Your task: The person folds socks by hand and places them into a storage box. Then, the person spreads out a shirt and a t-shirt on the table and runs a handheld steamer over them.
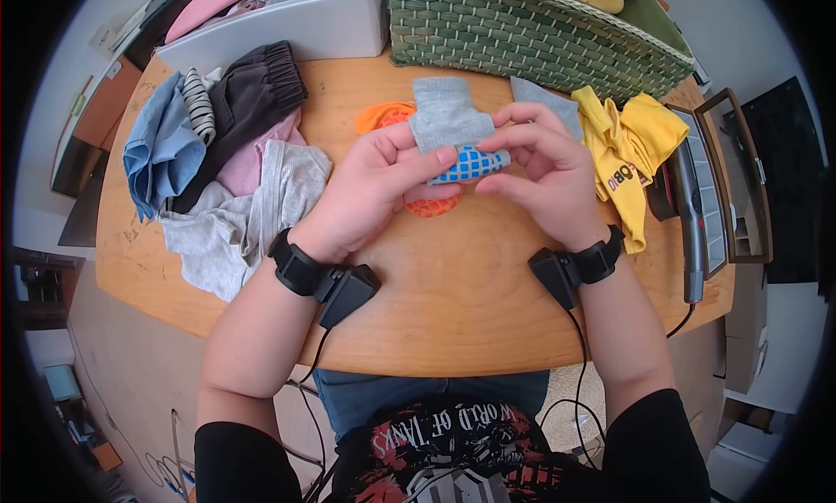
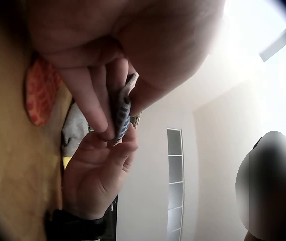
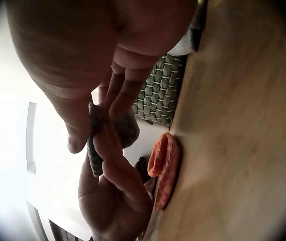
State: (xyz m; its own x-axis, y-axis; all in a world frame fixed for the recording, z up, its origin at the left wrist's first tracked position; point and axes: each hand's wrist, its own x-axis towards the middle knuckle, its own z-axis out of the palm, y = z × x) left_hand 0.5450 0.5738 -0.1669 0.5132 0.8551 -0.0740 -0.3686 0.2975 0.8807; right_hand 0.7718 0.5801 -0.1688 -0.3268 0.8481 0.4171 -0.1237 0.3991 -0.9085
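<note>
A grey sock (image 1: 448, 124) with a blue grid of grip pads on its sole hangs between both hands above the table. My left hand (image 1: 370, 176) pinches it, thumb pressed on the blue-patterned part and fingers behind. On the other side, my right hand (image 1: 557, 168) holds the sock's edge with bent fingers, its thumb standing a little apart below. Beneath the hands lies an orange sock (image 1: 434, 205) with a red grip pattern, partly hidden in the head view. The right wrist view shows that orange sock (image 3: 165, 163) folded on the tabletop.
Several clothes (image 1: 235, 172) are heaped at the left. A white bin (image 1: 287, 28) and a green woven basket (image 1: 531, 37) stand at the back. At the right lie a yellow garment (image 1: 623, 155) and a corded hair-styling tool (image 1: 692, 233). A grey cloth (image 1: 547, 102) lies behind the right hand.
</note>
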